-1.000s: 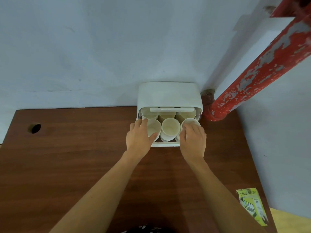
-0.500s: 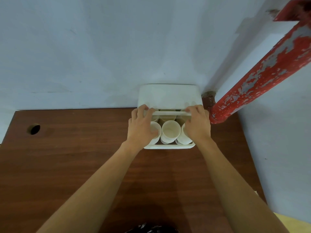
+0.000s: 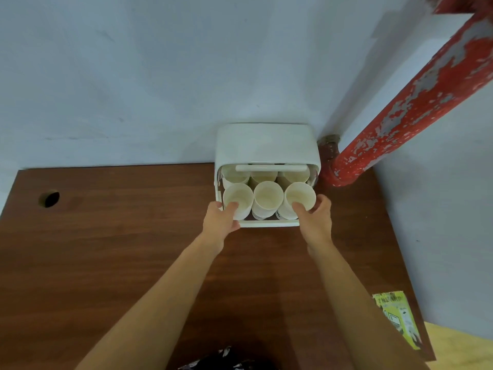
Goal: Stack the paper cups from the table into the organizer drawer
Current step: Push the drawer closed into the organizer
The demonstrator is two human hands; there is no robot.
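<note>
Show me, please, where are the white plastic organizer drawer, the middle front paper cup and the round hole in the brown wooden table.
white plastic organizer drawer (image 3: pixel 269 223): head view, front rim.
middle front paper cup (image 3: pixel 267 196): head view, inside of cup.
round hole (image 3: pixel 50 199): head view, centre of opening.

Six cream paper cups (image 3: pixel 268 196) stand upright in two rows inside the white organizer drawer (image 3: pixel 269 223), pulled open at the table's far edge.

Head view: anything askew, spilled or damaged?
Nothing spilled: cream paper cups stand upright in the white plastic organizer drawer. Only oddities: the red pipe has badly flaking paint, and a yellow-green leaflet lies at the brown wooden table edge.
</note>
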